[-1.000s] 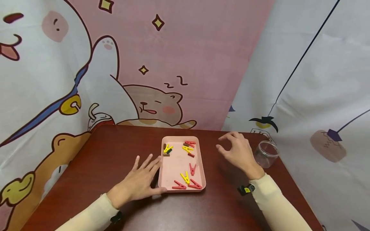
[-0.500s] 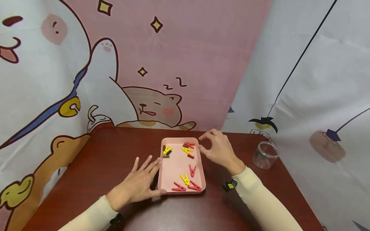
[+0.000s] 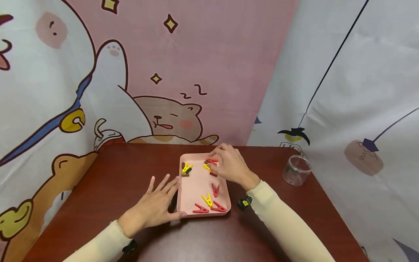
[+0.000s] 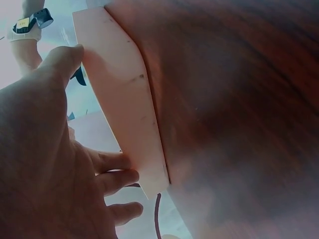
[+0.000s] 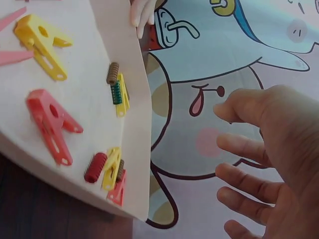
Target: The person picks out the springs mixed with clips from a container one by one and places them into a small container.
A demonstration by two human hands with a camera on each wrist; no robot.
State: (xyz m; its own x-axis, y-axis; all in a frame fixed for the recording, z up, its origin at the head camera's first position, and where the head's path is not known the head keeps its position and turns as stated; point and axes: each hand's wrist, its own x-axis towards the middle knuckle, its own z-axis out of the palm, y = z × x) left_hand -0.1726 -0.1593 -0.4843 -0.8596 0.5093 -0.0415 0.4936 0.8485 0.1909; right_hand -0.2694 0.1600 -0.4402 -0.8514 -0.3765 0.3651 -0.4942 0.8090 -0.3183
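A pink tray (image 3: 196,189) lies on the table, holding red and yellow clips. My left hand (image 3: 154,207) has its fingers straight and spread, touching the tray's left wall (image 4: 117,99). Over the tray's far right corner is my right hand (image 3: 230,165), thumb and fingers apart with nothing between them. Under and beside it lie a red clip (image 3: 212,160), a yellow clip (image 5: 111,168), partly hidden in the head view, and a small dark red ridged cylinder (image 5: 96,167). Another yellow clip (image 3: 187,167) sits at far left beside green (image 5: 116,93) and brown ridged cylinders.
Nearer in the tray are a red clip (image 3: 215,190), a yellow clip (image 3: 207,200) and two more red clips along the front wall. A clear jar (image 3: 296,170) stands at the table's right edge. Printed cloth (image 3: 209,72) hangs behind the table.
My right hand has moved left from beside the jar to over the tray's far right corner. The left hand stays at the tray's left side.
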